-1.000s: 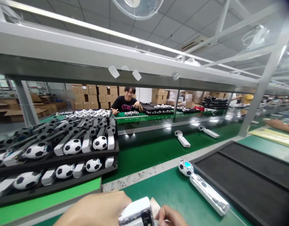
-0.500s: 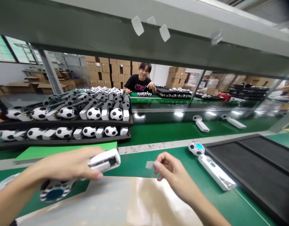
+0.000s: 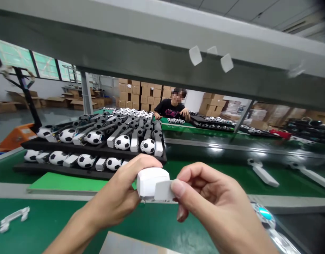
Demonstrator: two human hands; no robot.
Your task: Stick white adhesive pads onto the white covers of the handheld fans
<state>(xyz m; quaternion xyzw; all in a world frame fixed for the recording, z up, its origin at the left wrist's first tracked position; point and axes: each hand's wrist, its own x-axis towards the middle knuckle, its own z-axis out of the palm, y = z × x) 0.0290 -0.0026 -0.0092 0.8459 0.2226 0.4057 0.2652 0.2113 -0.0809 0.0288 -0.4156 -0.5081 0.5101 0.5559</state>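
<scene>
My left hand (image 3: 125, 188) is wrapped round a white soccer-ball-patterned device with a long handle; only the rounded white handle end (image 3: 148, 178) shows, pointing at me. Between thumb and fingertips, my right hand (image 3: 207, 192) pinches a thin pale tab (image 3: 162, 191), which overlaps the lower right of that end; I cannot tell whether it is stuck there. A similar device with a bright blue disc (image 3: 265, 213) lies at the lower right, partly behind my right hand. Below my hands is the edge of a pale sheet (image 3: 130, 245).
Stacked black trays (image 3: 93, 148) of soccer-ball devices stand at left, behind a bright green board (image 3: 67, 183). A white bracket (image 3: 14, 219) lies at front left. Pale tabs (image 3: 195, 55) cling to the overhead beam (image 3: 141, 53). Across the line sits a co-worker (image 3: 174, 109).
My hands have come together, bringing the tab against the handle end. The device has turned so its end faces me. The view has shifted up and to the left.
</scene>
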